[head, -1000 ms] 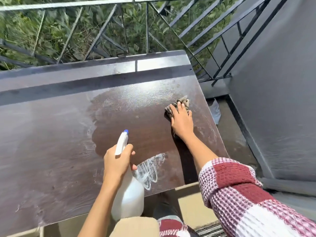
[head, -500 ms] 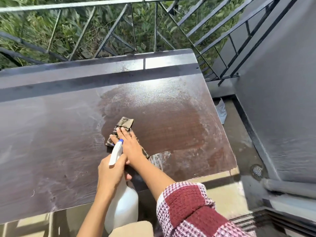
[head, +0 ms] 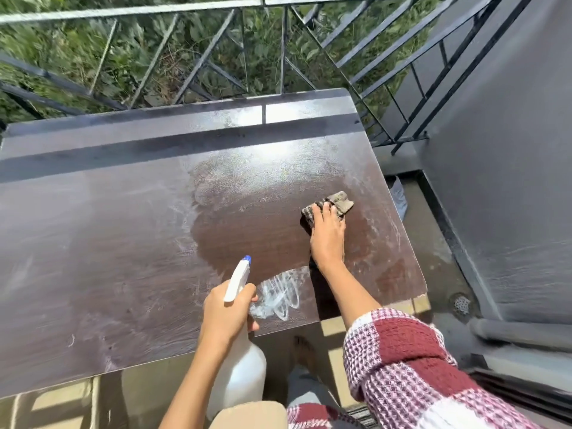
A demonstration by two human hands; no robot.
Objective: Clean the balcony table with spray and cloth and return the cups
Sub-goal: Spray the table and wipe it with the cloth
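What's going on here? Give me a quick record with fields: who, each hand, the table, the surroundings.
who: a person in a red and white checked sleeve
right hand: pressing a cloth flat on the table, near its right edge
left hand: gripping a white spray bottle, blue nozzle up
table state: wet darker patch on the right part, dusty on the left
cups: none in view
surroundings: metal railing, greenery beyond

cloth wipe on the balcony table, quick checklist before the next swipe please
1. Right hand flat on the cloth: ok.
2. Left hand gripping the spray bottle, held at the near edge: ok.
3. Table left half wiped: not ok, dull and streaky.
4. White smear near the front edge cleared: not ok.
5. Swipe path free of objects: ok.
6. Cups ready to return: cannot tell, none in view.
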